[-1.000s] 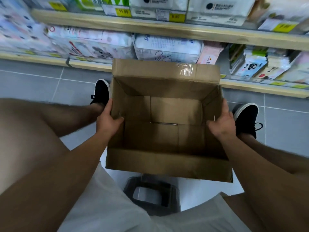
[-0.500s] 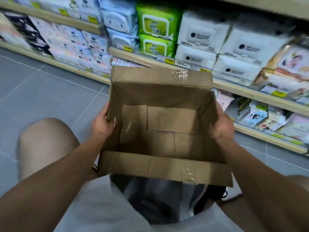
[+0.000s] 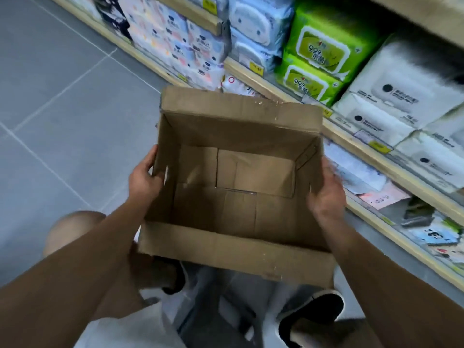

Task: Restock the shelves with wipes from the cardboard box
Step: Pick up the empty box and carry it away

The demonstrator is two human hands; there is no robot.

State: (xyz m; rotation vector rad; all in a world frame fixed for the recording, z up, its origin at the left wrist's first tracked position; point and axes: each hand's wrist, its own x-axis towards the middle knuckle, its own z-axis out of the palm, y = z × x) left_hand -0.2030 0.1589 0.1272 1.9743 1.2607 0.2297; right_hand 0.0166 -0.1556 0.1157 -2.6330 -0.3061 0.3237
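Grey floor tiles (image 3: 62,121) fill the left part of the frame, and the wooden shelves (image 3: 364,149) run diagonally across the upper right, already packed with wipes: green packs (image 3: 319,49), white packs (image 3: 399,96), pale blue packs (image 3: 253,23) and pink-patterned ones (image 3: 185,51) further to the upper left. On the lowest shelf, at the right edge, some small packs lie looser and flatter, but they are too blurred to judge.

At the centre of the frame is the cardboard box (image 3: 236,192), its flaps open and held above the floor. Its bottom is bare brown board; no wipes show inside. So I judge that the restocking from this box is finished, or very near it, and what is left is only to take the empty box away.

Both arms reach forward from the lower corners, slightly bent. The left hand (image 3: 144,180) has its grip closed on the left wall of the box, thumb inside the wall. The right hand (image 3: 326,194) holds the right wall in its grip, palm against the outside, with where the thumb sits not clear. Below the box, a black shoe (image 3: 311,315) stands at the lower right.
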